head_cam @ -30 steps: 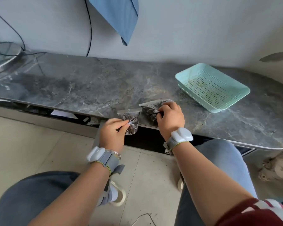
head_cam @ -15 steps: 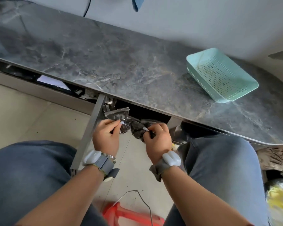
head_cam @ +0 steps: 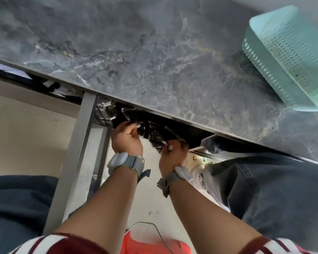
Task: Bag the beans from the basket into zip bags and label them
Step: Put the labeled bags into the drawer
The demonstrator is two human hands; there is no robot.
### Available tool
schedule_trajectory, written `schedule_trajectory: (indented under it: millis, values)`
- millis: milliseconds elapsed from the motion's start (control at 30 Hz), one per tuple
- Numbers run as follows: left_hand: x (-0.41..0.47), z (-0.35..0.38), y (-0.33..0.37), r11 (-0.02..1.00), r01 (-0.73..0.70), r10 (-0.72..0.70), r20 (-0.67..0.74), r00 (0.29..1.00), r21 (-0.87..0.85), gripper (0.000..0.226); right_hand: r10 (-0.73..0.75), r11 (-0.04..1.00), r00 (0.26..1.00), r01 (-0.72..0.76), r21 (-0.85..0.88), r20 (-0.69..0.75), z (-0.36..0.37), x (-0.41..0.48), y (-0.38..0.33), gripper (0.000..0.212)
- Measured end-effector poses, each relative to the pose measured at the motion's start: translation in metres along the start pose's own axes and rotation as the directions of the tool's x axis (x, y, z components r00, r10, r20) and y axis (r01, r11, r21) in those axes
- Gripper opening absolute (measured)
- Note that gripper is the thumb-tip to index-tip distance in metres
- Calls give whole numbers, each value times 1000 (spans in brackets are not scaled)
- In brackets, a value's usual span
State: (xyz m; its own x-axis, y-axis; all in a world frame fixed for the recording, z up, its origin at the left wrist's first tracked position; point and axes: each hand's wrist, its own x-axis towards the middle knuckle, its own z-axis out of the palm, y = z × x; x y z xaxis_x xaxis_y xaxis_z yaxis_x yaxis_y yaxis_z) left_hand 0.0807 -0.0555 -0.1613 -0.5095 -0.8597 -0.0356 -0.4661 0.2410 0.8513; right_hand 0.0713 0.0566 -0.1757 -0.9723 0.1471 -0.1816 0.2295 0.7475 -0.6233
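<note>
Lowered since a moment ago, my left hand (head_cam: 126,138) pinches the left bag (head_cam: 129,116) of beans in the shadow under the worktop (head_cam: 154,61) edge. Just beside it, my right hand (head_cam: 173,156) grips the right bag (head_cam: 155,136). Far right, the basket (head_cam: 286,57) sits on the worktop.

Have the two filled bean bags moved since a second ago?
Yes: the bean bags went off the tabletop, down below its near edge, gripped by the left hand and right hand.

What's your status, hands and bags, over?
Left hand grips one bean bag. Right hand grips second bag. Both below table edge. Basket aside, nothing blocking.
</note>
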Motion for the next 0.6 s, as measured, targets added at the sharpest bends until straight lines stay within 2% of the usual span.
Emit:
schedule_trajectory:
  millis: [133, 200, 267, 333, 400, 467, 500, 600]
  values:
    - [10, 17, -29, 999, -36, 35, 50, 998, 26, 15, -14, 1000, 1000, 14, 22, 9, 16, 9, 1, 13]
    - [10, 21, -37, 999, -9, 6, 84, 996, 31, 20, -48, 998, 999, 48, 40, 4, 17, 15, -4, 17]
    - [5, 23, -37, 996, -47, 36, 134, 990, 75, 21, -101, 994, 995, 100, 52, 21, 21, 20, -11, 20]
    - [-1, 23, -41, 993, -34, 14, 178, 984, 110, 27, -170, 980, 978, 180, -81, 121, 28, 19, -7, 35]
    - [-3, 19, -44, 985, 108, -128, 155, 980, 131, 34, -148, 960, 966, 192, -202, 213, 28, 13, 5, 55]
    - [-1, 16, -42, 971, 211, -219, 65, 974, 109, 39, -148, 952, 972, 190, -241, 184, 23, 5, 16, 69]
    - [-3, 15, -41, 973, 210, -213, 18, 977, 99, 39, -192, 936, 968, 229, -266, 159, 19, 0, 21, 73]
    - [-7, 12, -30, 973, 201, -203, 9, 979, 114, 39, -373, 802, 910, 415, -430, 182, 17, -9, 31, 82]
